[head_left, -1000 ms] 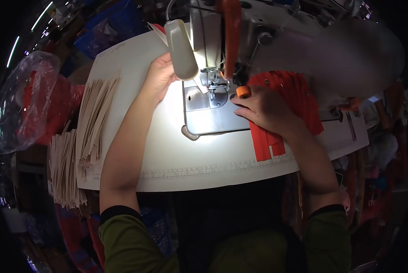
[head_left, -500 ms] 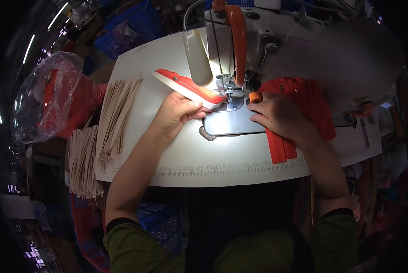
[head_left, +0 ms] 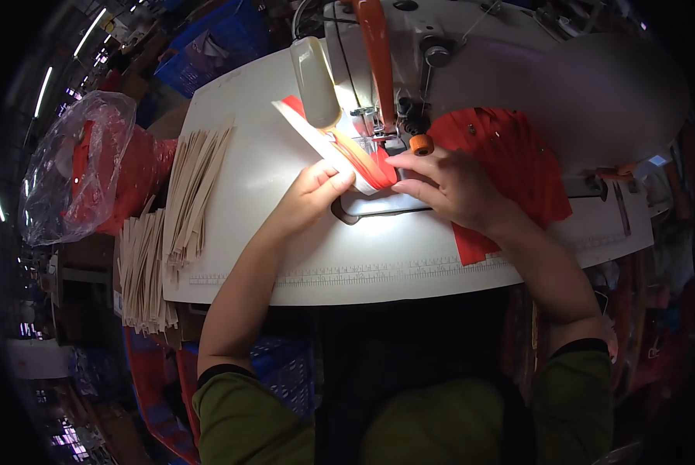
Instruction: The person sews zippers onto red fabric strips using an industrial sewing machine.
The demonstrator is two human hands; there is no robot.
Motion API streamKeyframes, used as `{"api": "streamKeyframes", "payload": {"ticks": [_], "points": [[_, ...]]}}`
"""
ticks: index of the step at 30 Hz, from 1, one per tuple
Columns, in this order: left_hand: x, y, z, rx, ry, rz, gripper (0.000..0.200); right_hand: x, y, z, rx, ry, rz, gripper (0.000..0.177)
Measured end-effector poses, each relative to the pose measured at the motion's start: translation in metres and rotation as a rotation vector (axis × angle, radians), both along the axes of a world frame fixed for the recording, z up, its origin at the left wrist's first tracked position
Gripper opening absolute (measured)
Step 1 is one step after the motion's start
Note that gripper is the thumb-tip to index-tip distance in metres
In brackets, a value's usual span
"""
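Since 0.5 s earlier: the right hand (head_left: 450, 186) had left the red pile and come across to the red-and-white strip (head_left: 333, 149). The strip had swung steeper, its far end now pointing to 11 o'clock under the lamp.

Left hand (head_left: 314, 194): fingers curled, thumb on top, pinching the strip's white edge at its near end. Right hand: fingertips on the strip's red end, at 3 o'clock from the left hand. Whether they pinched or only pressed could not be told. The two hands were almost touching.

Strip: one, long, flat and stiff-looking, white along one side and red-orange along the other. Its near end lay over the shiny metal needle plate (head_left: 378, 206) of the sewing machine (head_left: 448, 39).

Lamp (head_left: 315, 81): one, a cream, smooth, oblong shade. One small orange knob (head_left: 420, 144), round, sat just beyond the right fingers.

Red cloth pieces (head_left: 518, 159): a soft, overlapping heap at 3 o'clock, under the right wrist; number not countable.

Table (head_left: 285, 256): white, smooth, curved front edge with a printed ruler scale.

Beige strips: two fanned stacks at 9 o'clock, thin and narrow, one on the table (head_left: 196, 190) and one lower, off its edge (head_left: 142, 267).

Containers: one clear, crinkled plastic bag (head_left: 72, 167) at 9 o'clock held red material. One blue crate (head_left: 215, 43) at 11 o'clock; contents unclear.
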State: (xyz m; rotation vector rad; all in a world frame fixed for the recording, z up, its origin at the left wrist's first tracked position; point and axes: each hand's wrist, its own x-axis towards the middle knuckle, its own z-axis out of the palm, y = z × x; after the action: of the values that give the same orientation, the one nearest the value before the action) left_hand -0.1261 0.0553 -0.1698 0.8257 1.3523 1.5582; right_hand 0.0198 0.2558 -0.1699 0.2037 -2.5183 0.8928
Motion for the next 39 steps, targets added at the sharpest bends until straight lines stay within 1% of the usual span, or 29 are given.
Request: {"api": "streamKeyframes", "payload": {"ticks": [1,2,4,5,6,8,9,12,17,20,23,27,29,31,33,35,36,37,38,39], "points": [[0.001,0.001,-0.001,-0.041,0.126,-0.016,0.029,-0.002,-0.003,-0.001,-0.002,0.0,-0.004,0.026],[0.002,0.003,-0.001,-0.08,0.251,-0.032,0.03,-0.003,-0.004,-0.004,-0.108,-0.043,0.042,0.025],[0.005,0.004,0.001,-0.117,0.288,-0.049,0.029,-0.005,-0.007,-0.008,-0.317,-0.132,0.134,0.023],[0.007,0.004,0.004,-0.154,0.327,-0.062,0.03,-0.006,-0.008,-0.01,-0.318,-0.134,0.128,0.023],[0.008,0.004,0.004,-0.191,0.368,-0.073,0.03,-0.008,-0.008,-0.012,-0.386,-0.185,0.126,0.022],[0.005,0.004,-0.004,-0.165,0.343,-0.069,0.028,-0.01,-0.009,-0.016,-0.526,-0.287,0.125,0.018],[0.003,0.004,-0.008,-0.139,0.322,-0.061,0.026,-0.011,-0.01,-0.017,-0.529,-0.287,0.123,0.018],[0.005,0.006,-0.006,-0.11,0.304,-0.036,0.024,-0.013,-0.012,-0.02,-0.72,-0.327,0.084,0.013],[0.007,0.009,-0.004,-0.115,0.325,0.015,0.025,-0.013,-0.013,-0.021,-0.734,-0.314,0.072,0.014],[0.004,0.009,-0.008,-0.131,0.332,0.023,0.026,-0.012,-0.011,-0.017,-0.647,-0.392,0.089,0.014],[0.004,0.009,-0.008,-0.149,0.337,0.025,0.027,-0.012,-0.01,-0.018,-0.652,-0.389,0.088,0.014],[0.01,0.011,-0.005,-0.094,0.265,0.046,0.028,-0.013,-0.011,-0.018,-0.641,-0.379,0.09,0.014],[0.013,0.011,-0.004,-0.101,0.264,0.094,0.028,-0.012,-0.01,-0.019,-0.635,-0.374,0.078,0.014],[0.013,0.012,-0.006,-0.095,0.261,0.098,0.029,-0.015,-0.008,-0.026,-0.6,-0.32,0.094,0.014],[0.004,0.007,-0.008,-0.152,0.391,0.078,0.024,-0.016,-0.009,-0.03,-0.563,-0.268,0.11,0.015],[0.003,0.004,-0.009,-0.239,0.524,0.136,0.026,-0.014,-0.012,-0.031,-0.543,-0.173,0.128,0.018],[-0.002,0.004,-0.019,-0.099,0.808,0.138,0.028,-0.011,-0.008,-0.022,-0.454,-0.176,0.186,0.017],[0.007,0.006,-0.011,-0.198,0.426,0.148,0.029,-0.003,-0.007,-0.01,-0.392,-0.247,0.17,0.016],[-0.004,0.006,-0.02,-0.202,0.401,0.148,0.028,0.002,-0.007,0.002,-0.278,-0.186,0.13,0.018],[-0.002,0.004,-0.038,-0.159,0.361,0.363,0.027,0.01,-0.001,0.012,-0.023,-0.115,0.099,0.017]]}}
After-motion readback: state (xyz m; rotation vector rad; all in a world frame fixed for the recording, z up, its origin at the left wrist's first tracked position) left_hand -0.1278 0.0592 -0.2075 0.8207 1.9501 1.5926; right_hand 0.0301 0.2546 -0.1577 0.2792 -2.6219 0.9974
